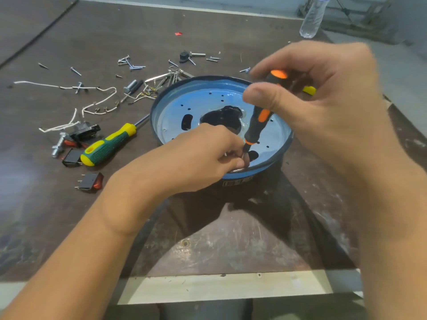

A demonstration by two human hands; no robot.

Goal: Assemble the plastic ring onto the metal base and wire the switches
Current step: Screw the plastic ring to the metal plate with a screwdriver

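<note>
A round metal base (203, 98) with a blue film and a dark rim sits mid-table, its flat face dotted with holes and slots. My right hand (323, 93) grips an orange-and-black screwdriver (258, 121) by the handle top, its tip pointing down at the base's near edge. My left hand (203, 153) pinches a small metal part, probably a screw, right at the tip; the part is mostly hidden by my fingers. Rocker switches (90, 181) lie on the table to the left, with white wires (99, 102) beyond them.
A green-and-yellow screwdriver (108, 144) lies left of the base. Loose screws and bolts (131, 63) are scattered behind it. A clear plastic bottle (312, 17) stands at the back right. A yellow piece (309, 90) lies behind my right hand. The table's front edge (231, 282) is close.
</note>
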